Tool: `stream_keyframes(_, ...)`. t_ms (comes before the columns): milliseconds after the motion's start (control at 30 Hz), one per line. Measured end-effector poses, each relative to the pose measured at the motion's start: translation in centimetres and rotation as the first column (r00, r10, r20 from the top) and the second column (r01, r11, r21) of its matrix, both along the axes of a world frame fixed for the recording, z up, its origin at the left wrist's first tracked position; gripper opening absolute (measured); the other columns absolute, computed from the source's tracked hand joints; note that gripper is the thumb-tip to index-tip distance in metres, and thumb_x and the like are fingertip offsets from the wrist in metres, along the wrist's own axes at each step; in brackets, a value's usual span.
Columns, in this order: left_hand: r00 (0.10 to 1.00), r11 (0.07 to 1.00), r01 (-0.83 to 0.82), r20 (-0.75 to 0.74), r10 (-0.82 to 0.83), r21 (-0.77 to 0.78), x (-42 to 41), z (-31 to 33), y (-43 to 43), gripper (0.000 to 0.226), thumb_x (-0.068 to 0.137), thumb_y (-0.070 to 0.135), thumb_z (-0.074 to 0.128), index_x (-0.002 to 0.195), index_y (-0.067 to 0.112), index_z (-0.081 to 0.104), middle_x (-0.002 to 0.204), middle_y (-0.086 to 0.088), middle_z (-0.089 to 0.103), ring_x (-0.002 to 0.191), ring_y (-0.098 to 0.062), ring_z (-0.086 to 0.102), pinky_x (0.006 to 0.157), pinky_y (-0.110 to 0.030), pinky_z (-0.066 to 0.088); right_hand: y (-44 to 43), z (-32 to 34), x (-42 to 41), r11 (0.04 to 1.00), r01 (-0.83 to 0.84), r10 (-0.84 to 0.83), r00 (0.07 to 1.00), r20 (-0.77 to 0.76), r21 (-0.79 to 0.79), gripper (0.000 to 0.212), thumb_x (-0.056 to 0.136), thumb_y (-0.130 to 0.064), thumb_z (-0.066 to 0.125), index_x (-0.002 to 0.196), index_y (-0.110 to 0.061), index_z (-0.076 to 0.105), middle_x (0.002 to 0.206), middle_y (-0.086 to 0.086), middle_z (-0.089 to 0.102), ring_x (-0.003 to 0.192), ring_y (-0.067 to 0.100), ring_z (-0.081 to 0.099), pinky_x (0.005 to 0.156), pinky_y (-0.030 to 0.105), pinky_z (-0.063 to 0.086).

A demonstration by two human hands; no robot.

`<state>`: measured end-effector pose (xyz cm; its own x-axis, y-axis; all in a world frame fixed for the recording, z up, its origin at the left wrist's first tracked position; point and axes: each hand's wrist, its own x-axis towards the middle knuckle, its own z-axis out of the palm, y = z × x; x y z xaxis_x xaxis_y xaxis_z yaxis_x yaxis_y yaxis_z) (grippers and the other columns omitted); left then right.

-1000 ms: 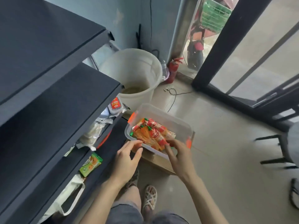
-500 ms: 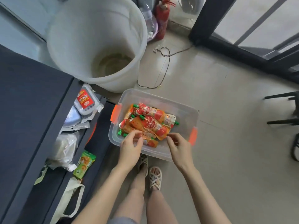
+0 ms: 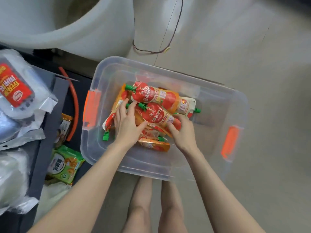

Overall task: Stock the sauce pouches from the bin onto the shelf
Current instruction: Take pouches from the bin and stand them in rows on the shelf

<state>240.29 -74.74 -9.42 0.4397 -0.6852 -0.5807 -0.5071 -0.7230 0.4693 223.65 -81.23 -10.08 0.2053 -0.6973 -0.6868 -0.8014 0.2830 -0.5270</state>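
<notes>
A clear plastic bin point(image 3: 94, 148) with orange latches stands on the floor in the middle of the head view. Several red and orange sauce pouches with green caps lie piled inside; the topmost pouch point(image 3: 161, 96) lies across the pile. My left hand point(image 3: 126, 123) rests with spread fingers on the left of the pile, its thumb against a second pouch point(image 3: 154, 113). My right hand point(image 3: 183, 132) curls its fingers around that pouch's lower end. The dark shelf point(image 3: 48, 132) stands just left of the bin.
On the shelf lie a red-labelled packet in clear wrap point(image 3: 13, 86), a green snack packet point(image 3: 65, 163) and an orange-red tube point(image 3: 75, 105). A big white bucket point(image 3: 84, 31) stands behind the bin, a thin cable point(image 3: 151, 51) beside it. My legs are below the bin.
The view has dropped much closer to the bin. Both hands have moved from the bin's near rim into the pile, and the right hand has closed on a pouch.
</notes>
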Motion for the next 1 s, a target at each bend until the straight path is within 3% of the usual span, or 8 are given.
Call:
stream_keyframes(100, 0.994, 0.991, 0.103, 0.025, -0.106, 0.082, 0.5, -1.8, -0.4, 0.069, 0.083, 0.037, 0.067, 0.141, 0.022, 0.032, 0.146, -0.006, 0.03, 0.138, -0.026, 0.024, 0.115, -0.045, 0.019, -0.2, -2.9, -0.2, 0.999, -0.045, 0.045, 0.997, -0.063, 0.003, 0.045, 0.086, -0.034, 0.064, 0.125, -0.015, 0.053, 0.13, 0.007, 0.054, 0.121, 0.026, 0.046, 0.101, 0.047, 0.039)
stream_keyframes(267, 0.964, 0.975, 0.195, 0.165, -0.21, 0.104, 0.6, -3.1, -0.7, 0.042, 0.084, 0.034, 0.066, 0.12, 0.015, 0.056, 0.128, -0.009, 0.046, 0.123, -0.027, 0.037, 0.106, -0.041, 0.032, -0.8, -5.7, -1.0, 0.984, -0.18, 0.178, 0.955, -0.239, 0.014, 0.052, 0.077, -0.049, 0.07, 0.113, -0.013, 0.055, 0.123, 0.011, 0.053, 0.113, 0.031, 0.046, 0.096, 0.043, 0.037)
stream_keyframes(367, 0.959, 0.966, 0.23, 0.142, -0.246, 0.121, 1.4, -3.4, -1.6, 0.038, 0.08, 0.037, 0.07, 0.108, 0.012, 0.065, 0.113, -0.006, 0.05, 0.114, -0.025, 0.042, 0.094, -0.04, 0.042, -1.1, -5.8, -1.9, 0.982, -0.05, 0.069, 0.992, -0.102, 0.182, 0.042, 0.074, -0.042, 0.075, 0.104, -0.014, 0.064, 0.109, 0.01, 0.063, 0.1, 0.027, 0.059, 0.087, 0.045, 0.05)
stream_keyframes(467, 0.939, 0.944, 0.316, 0.113, -0.325, 0.093, 2.2, -3.3, -2.5, 0.035, 0.074, 0.042, 0.072, 0.092, 0.012, 0.072, 0.093, 0.001, 0.045, 0.096, -0.02, 0.041, 0.078, -0.033, 0.037, -1.3, -5.0, -3.4, 0.993, 0.006, -0.001, 0.999, -0.048, 0.118, 0.029, 0.076, -0.035, 0.075, 0.094, -0.014, 0.069, 0.098, 0.009, 0.061, 0.093, 0.027, 0.06, 0.081, 0.039, 0.049)
stream_keyframes(700, 0.905, 0.911, 0.412, 0.099, -0.413, 0.037, 0.9, -1.1, -2.8, 0.034, 0.078, 0.049, 0.065, 0.067, 0.019, 0.053, 0.08, 0.002, 0.054, 0.079, -0.022, 0.051, 0.079, -0.037, 0.036, -1.1, -1.3, -5.3, 0.988, 0.057, -0.066, 0.996, 0.061, 0.142, 0.016, 0.081, -0.034, 0.071, 0.086, -0.02, 0.066, 0.08, -0.007, 0.07, 0.076, 0.014, 0.064, 0.069, 0.031, 0.05)
stream_keyframes(767, 0.946, 0.947, 0.32, 0.06, -0.318, -0.031, 0.8, 0.4, -2.5, 0.035, 0.078, 0.051, 0.064, 0.064, 0.019, 0.057, 0.074, 0.004, 0.059, 0.073, -0.018, 0.053, 0.072, -0.033, 0.038, -0.9, 0.1, -5.4, 0.989, 0.092, -0.102, 0.991, 0.087, 0.118, 0.013, 0.081, -0.033, 0.072, 0.078, -0.022, 0.065, 0.072, -0.009, 0.068, 0.069, 0.01, 0.061, 0.066, 0.032, 0.047)
stream_keyframes(867, 0.998, 0.988, 0.065, -0.011, -0.067, -0.143, 0.7, 3.4, -2.1, 0.031, 0.078, 0.046, 0.068, 0.061, 0.021, 0.06, 0.059, 0.01, 0.057, 0.062, -0.009, 0.053, 0.058, -0.026, 0.038, -0.7, 2.6, -5.5, 0.97, 0.193, -0.214, 0.967, 0.14, 0.151, 0.02, 0.082, -0.031, 0.071, 0.08, -0.012, 0.065, 0.076, 0.002, 0.071, 0.074, 0.023, 0.066, 0.072, 0.044, 0.052)
stream_keyframes(1000, 0.966, 0.954, -0.239, -0.148, 0.213, -0.183, -0.1, 7.4, -0.9, 0.033, 0.079, 0.034, 0.072, 0.06, 0.011, 0.059, 0.057, -0.003, 0.059, 0.057, -0.016, 0.052, 0.057, -0.033, 0.04, -0.3, 6.8, -5.2, 0.947, 0.247, -0.29, 0.932, 0.217, 0.204, 0.024, 0.084, -0.031, 0.07, 0.081, -0.007, 0.064, 0.079, 0.011, 0.071, 0.071, 0.018, 0.063, 0.069, 0.043, 0.052)
